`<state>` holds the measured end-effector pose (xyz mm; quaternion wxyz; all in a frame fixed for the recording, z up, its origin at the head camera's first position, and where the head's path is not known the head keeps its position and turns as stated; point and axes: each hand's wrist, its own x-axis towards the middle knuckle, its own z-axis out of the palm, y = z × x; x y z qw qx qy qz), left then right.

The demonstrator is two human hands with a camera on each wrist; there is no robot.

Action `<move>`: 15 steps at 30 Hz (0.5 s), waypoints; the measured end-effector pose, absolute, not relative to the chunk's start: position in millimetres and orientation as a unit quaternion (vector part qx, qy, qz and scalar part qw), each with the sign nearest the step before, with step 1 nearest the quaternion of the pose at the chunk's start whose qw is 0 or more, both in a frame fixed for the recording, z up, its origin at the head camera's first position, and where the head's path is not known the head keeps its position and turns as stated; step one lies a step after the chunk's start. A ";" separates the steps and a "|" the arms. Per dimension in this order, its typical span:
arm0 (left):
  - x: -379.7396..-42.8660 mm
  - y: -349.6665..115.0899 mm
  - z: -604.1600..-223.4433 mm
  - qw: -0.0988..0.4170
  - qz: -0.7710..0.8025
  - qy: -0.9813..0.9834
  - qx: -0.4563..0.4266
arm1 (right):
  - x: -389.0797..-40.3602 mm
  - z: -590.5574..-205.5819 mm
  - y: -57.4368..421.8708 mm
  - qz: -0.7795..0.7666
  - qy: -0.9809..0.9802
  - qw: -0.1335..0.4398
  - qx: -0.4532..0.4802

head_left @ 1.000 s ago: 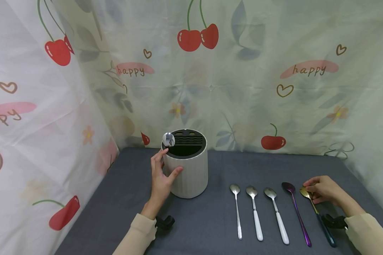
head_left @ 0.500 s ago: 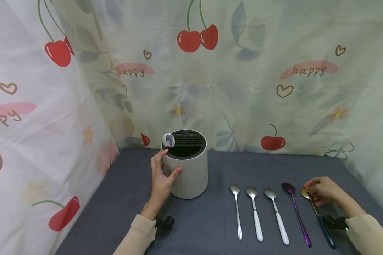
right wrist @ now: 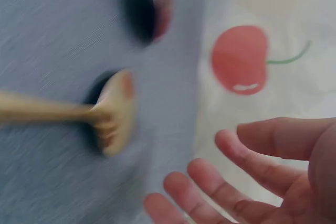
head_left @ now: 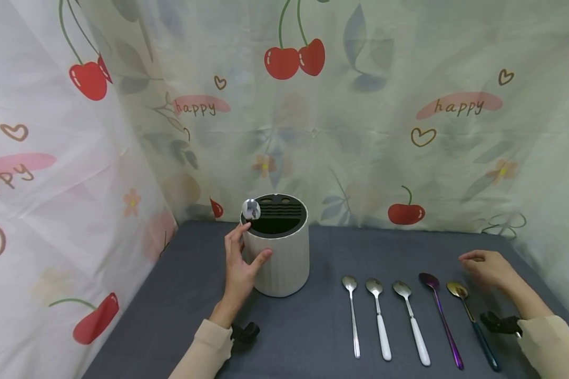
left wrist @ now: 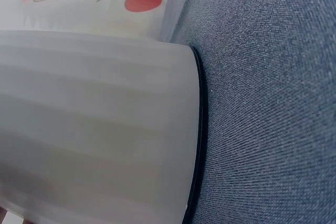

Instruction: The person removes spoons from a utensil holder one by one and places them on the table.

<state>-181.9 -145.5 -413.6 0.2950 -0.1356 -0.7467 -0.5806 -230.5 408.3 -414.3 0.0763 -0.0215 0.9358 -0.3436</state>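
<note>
A pale ribbed utensil holder [head_left: 284, 268] with a black top stands left of centre, upright. My left hand [head_left: 239, 271] grips its left side, thumb in front; its wall [left wrist: 105, 114] fills much of the left wrist view. A shiny spoon [head_left: 251, 209] sticks up from the holder's opening. At right, my right hand [head_left: 493, 268] hovers beside the gold spoon [head_left: 457, 290] with a dark handle, holding nothing. In the right wrist view its loosely bent fingers [right wrist: 207, 179] are apart from the gold bowl [right wrist: 116, 114], which is motion-blurred.
Left of the gold spoon lie a purple spoon [head_left: 442, 316], two white-handled spoons, one with its handle [head_left: 419, 341] nearer the purple one, and a plain silver spoon [head_left: 353, 316]. A cherry-print curtain [head_left: 313, 131] rises behind the grey tablecloth [head_left: 327, 252].
My right hand has left the gold spoon's bowl, moving up and to the right. The spoon stays on the cloth. My left hand keeps its grip on the utensil holder.
</note>
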 end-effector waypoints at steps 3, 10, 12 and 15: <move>-182.3 -146.0 -414.7 0.297 -0.581 -0.746 -0.136 | -232.1 -403.7 400.7 -0.367 0.928 0.062 -0.035; -183.0 -146.4 -416.0 0.297 -0.584 -0.744 -0.135 | -234.6 -385.1 373.0 -0.436 0.896 0.067 -0.044; -183.3 -146.3 -416.1 0.296 -0.584 -0.744 -0.135 | -236.4 -381.4 366.2 -0.447 0.890 0.067 -0.055; -183.5 -146.6 -416.2 0.296 -0.582 -0.745 -0.135 | -239.8 -376.7 356.7 -0.455 0.885 0.068 -0.073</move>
